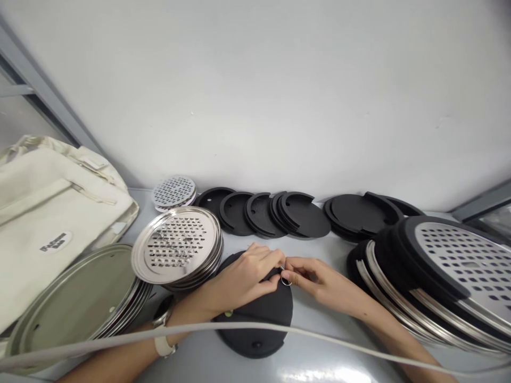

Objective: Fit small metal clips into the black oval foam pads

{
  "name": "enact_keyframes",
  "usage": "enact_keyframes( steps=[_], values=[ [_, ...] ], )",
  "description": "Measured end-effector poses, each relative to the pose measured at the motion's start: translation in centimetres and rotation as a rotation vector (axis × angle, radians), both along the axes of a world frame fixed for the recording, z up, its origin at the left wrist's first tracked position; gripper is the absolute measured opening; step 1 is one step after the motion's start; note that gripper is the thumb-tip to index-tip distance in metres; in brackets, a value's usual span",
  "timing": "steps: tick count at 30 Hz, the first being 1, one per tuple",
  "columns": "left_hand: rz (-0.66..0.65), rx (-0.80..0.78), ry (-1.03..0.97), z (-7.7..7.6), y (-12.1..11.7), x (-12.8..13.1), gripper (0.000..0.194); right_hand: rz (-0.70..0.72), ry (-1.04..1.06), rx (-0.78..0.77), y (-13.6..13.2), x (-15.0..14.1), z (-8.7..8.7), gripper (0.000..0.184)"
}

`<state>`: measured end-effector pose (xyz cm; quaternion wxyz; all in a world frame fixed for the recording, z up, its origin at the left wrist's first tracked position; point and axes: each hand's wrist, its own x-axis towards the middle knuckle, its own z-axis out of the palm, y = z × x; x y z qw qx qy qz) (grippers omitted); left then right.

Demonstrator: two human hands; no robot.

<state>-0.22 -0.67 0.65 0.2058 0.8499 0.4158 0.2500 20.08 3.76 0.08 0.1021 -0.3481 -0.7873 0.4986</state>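
Note:
Above the table, my left hand (249,276) and my right hand (313,279) meet with fingertips pinched together. Between them is a small, thin metal ring (286,282), part of which my fingers cover. Both hands appear to grip it. Under my left hand lies a round black disc (261,324) with a dark knob-like spot near its front edge and a small greenish spot on its left side. My left forearm and hand hide part of the disc.
Left stand a silver grater-plate stack (175,242), an olive-green disc stack (83,298) and a cream bag (51,213). Black notched discs (305,215) line the wall. Right is a large stack of rimmed plates (459,266). A pale cable (339,340) crosses the foreground.

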Motion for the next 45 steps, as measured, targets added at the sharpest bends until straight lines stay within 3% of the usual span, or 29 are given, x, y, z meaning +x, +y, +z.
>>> enact_keyframes(
  steps=[45],
  values=[
    [-0.046, -0.022, 0.001, 0.79, -0.35, -0.06, 0.008, 0.014, -0.029, -0.008, -0.41, -0.08, -0.26, 0.035]
  ],
)
